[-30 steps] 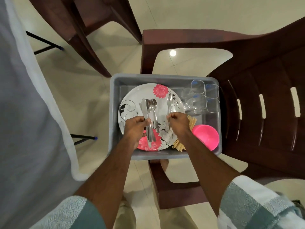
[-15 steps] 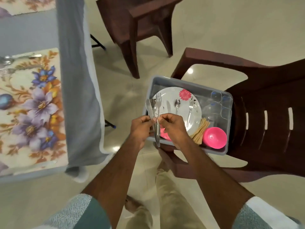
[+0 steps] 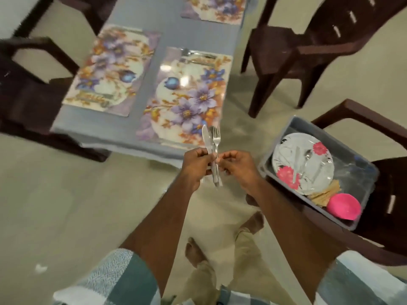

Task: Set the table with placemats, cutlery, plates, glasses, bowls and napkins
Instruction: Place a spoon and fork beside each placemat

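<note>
Steel knife [image 3: 206, 138] and fork [image 3: 216, 137] upright, gripped by left hand [image 3: 196, 166] fingers, right hand [image 3: 237, 167] fingers pinching the handles, near floral placemat [image 3: 187, 100].

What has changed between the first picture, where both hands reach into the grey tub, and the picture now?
Both hands lifted out of the grey tub and swung left toward the table. The left hand now grips a knife, fork and a spoon behind them; the right hand pinches their handles. Unchanged: the floral plate keeps some cutlery, and the pink bowl stays in the tub.
</note>
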A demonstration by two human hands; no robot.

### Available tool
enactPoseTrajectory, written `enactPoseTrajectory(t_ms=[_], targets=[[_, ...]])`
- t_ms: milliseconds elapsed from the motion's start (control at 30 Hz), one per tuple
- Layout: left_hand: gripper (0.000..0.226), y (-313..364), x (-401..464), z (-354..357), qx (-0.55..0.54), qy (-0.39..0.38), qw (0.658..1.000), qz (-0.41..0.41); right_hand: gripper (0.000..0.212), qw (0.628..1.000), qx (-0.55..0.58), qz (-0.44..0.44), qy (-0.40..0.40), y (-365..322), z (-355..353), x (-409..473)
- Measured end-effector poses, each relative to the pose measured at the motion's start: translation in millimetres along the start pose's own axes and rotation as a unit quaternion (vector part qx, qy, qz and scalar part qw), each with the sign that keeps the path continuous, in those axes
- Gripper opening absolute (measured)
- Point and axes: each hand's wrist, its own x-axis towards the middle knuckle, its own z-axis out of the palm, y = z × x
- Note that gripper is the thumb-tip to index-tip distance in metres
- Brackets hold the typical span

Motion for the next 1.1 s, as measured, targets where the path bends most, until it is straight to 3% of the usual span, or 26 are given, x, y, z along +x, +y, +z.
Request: enactPoseTrajectory(t_ms=[400,700,900,1000,1100], targets=[[0.019,-8.2,-101.0,-301.5,-0.089,0.151,0.984,-0.001,0.008,0.952,-0.19,-0.04,-0.238,-48.3,298.9,-47.8],[0.016,16.3,-82.1,-493.3,-0.114,0.262,0.958,0.007,0.008,0.911,-0.283,-0.121,-0.275,-97.4,490.8,-12.9],[0.018,55.8,-46.0,-635.7,-0.118,0.297,0.948,0.0,0.009,0.811,-0.48,-0.26,-0.213,-126.0,619.1,55.9],[0.019,79.2,-37.0,-707.3,-0.121,0.315,0.941,-0.007,0.027,0.765,-0.538,-0.316,-0.158,-144.8,688.8,82.0],[0.022,105.6,-28.8,-776.4,-0.127,0.332,0.934,-0.012,0.049,0.704,-0.57,-0.392,-0.162,-159.0,762.4,103.6]])
